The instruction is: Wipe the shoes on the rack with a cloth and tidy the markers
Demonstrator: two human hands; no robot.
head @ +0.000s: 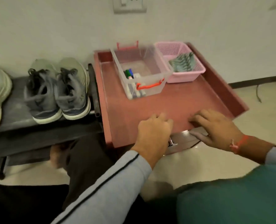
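1. Our left hand (pixel 153 126) and right hand (pixel 214 125) rest released on the red worktop (pixel 174 101) edge; leaning could tip it.
2. The cloth (pixel 183 61) lies in the pink basket (pixel 184 76), markers (pixel 130 74) in the clear box (pixel 147 84), shoes (pixel 56 88) on the rack (pixel 13 115); a careless reach could topple the box.

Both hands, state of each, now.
Left hand: open, holds nothing, fingers resting on the near edge of the red-brown metal tray table.
Right hand: open, holds nothing, fingers resting on the same edge.
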